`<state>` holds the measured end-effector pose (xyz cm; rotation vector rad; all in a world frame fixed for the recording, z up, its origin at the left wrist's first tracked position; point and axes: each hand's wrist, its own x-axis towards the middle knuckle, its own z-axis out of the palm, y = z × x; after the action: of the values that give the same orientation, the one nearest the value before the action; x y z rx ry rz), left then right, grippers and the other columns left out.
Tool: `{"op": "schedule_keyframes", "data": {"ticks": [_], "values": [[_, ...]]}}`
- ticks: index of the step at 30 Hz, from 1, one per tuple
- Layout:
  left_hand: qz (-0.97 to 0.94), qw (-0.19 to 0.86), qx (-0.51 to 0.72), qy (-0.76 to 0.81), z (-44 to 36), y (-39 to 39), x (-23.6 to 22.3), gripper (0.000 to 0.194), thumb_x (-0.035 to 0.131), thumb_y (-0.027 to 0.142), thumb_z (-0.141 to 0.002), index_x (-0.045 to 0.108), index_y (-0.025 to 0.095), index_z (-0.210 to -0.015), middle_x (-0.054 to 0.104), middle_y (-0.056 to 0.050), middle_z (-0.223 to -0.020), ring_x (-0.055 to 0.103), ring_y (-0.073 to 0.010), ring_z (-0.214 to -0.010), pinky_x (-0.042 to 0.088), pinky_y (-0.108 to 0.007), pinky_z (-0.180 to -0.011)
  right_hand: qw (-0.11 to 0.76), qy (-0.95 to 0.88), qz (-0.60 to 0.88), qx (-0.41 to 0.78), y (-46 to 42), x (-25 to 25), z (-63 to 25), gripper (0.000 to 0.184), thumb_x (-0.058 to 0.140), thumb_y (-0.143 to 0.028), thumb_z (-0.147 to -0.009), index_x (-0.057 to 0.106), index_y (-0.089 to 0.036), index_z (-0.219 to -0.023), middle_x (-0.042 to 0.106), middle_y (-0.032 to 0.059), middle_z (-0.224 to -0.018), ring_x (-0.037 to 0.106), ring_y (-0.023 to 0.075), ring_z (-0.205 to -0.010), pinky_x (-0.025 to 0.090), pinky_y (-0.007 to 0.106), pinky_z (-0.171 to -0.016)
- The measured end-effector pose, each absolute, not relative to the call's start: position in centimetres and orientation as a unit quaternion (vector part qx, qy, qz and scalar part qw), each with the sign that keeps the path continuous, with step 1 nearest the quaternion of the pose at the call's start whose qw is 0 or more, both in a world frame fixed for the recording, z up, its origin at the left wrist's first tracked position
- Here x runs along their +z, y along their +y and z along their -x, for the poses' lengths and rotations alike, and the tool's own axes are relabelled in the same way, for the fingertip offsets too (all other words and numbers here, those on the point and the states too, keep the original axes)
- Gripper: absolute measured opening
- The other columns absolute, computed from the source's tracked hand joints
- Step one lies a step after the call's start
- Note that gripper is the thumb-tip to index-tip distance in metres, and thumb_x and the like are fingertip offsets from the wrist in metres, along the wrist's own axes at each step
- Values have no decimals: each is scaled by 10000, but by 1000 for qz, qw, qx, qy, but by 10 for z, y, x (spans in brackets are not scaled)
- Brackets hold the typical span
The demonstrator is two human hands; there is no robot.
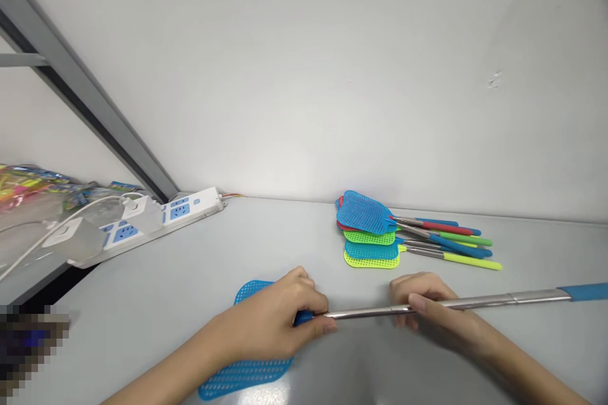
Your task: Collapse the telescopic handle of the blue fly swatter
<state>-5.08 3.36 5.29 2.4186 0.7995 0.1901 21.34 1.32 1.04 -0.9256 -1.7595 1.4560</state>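
Observation:
A blue fly swatter lies across the table in front of me, its mesh head (244, 372) at the lower left and its extended metal telescopic rod (479, 301) running right to a blue grip (586, 292). My left hand (275, 323) is closed over the neck where head meets rod. My right hand (427, 304) pinches the rod a little further right. A pile of several collapsed swatters (375, 228) in blue, green, yellow and red rests near the wall, beyond both hands.
A white power strip (156, 221) with plugged-in adapters and cables lies at the back left of the grey table (199, 278). Colourful packets (28, 186) sit at the far left. A white wall stands close behind.

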Motion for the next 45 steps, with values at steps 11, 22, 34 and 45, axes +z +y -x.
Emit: {"op": "schedule_keyframes", "data": {"ticks": [11,22,34,45], "values": [[-909,278,79,301,56,31,57,270,480,268,-879,471,184,-623,457,25,-601,465,-139,-679,364,-238,-617,302,-591,411,625,-6,21,-196,569,279,-465,-897,548,-168,-493,492,32,-510,505,172,-590,387,305,-644],[-928,209,73,298,55,34,60,276,463,238,-883,426,180,-615,448,45,-550,412,-124,-572,321,-277,-679,393,-455,330,728,-9,-4,-184,543,305,-464,-894,362,-203,-421,430,-11,-397,454,128,-421,390,281,-505],[-946,105,116,283,45,31,53,306,379,223,-912,420,167,-615,427,23,-557,351,-128,-542,277,-289,-621,422,-387,301,763,-9,-10,-180,590,274,-485,-896,281,-202,-378,311,-51,-301,383,88,-282,271,225,-366],[-953,-6,147,265,38,24,51,335,331,173,-916,427,157,-595,407,11,-537,308,-142,-530,235,-302,-596,422,-321,260,807,-11,-9,-174,607,246,-472,-903,321,-190,-372,312,-48,-287,368,80,-249,229,191,-293]]}}
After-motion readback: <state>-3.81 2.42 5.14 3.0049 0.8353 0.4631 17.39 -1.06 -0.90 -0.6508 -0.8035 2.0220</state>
